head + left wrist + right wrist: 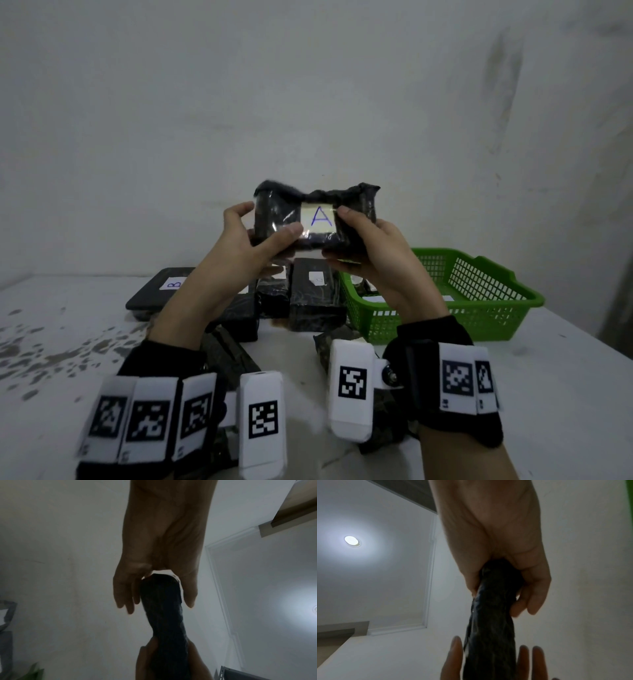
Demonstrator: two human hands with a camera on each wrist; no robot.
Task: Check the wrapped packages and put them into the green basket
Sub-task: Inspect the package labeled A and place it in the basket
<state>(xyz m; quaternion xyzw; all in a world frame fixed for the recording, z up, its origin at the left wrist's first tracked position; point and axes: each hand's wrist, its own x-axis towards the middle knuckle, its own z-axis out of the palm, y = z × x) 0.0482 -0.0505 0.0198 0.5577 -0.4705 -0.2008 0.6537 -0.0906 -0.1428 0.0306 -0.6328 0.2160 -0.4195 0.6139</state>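
I hold a black wrapped package [281, 214] with a white label marked "A" up in front of the wall, above the table. My left hand [255, 236] grips its left end, thumb on the front. My right hand [356, 240] grips its right end, thumb over the label's edge. The wrist views show the package [163, 608] [491, 615] edge-on, with fingers behind it and a thumb in front. The green basket [479, 308] stands on the table at the right, below my right hand, with white-labelled items inside.
Several more black wrapped packages [315, 294] lie on the white table behind my wrists, one flat with a "B" label [161, 291]. The stained tabletop [51, 342] stretches left. A plain wall rises close behind.
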